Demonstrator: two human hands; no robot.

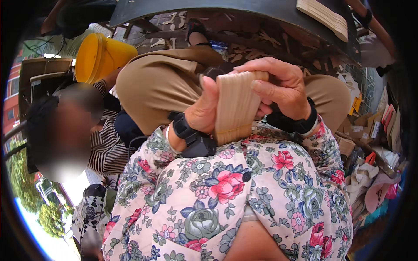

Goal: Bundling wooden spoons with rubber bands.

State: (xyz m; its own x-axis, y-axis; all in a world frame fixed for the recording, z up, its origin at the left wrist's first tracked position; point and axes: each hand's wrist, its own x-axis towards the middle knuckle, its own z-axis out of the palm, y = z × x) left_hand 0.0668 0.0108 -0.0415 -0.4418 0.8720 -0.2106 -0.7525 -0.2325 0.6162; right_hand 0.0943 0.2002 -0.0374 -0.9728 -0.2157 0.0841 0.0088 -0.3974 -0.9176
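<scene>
Wooden stick bundle point(237, 102) sat just off centre toward 2 o'clock, left hand point(203, 109) gripping its 9, right hand point(284, 89) pinching its 1, band point(234, 130) seemingly on the 6 end only tbh.

Yellow bucket point(119, 53) near a person's striped top point(108, 148); cardboard point(360, 130) at right.

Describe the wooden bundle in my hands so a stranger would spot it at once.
Start from the flowered shirt filling the lower middle. Just above it, between the left hand and right hand, is a pale bundle of wooden pieces with a thin yellowish band near its lower end. Being hand-held sets it apart from the similar stack lying on the dark table.
</scene>
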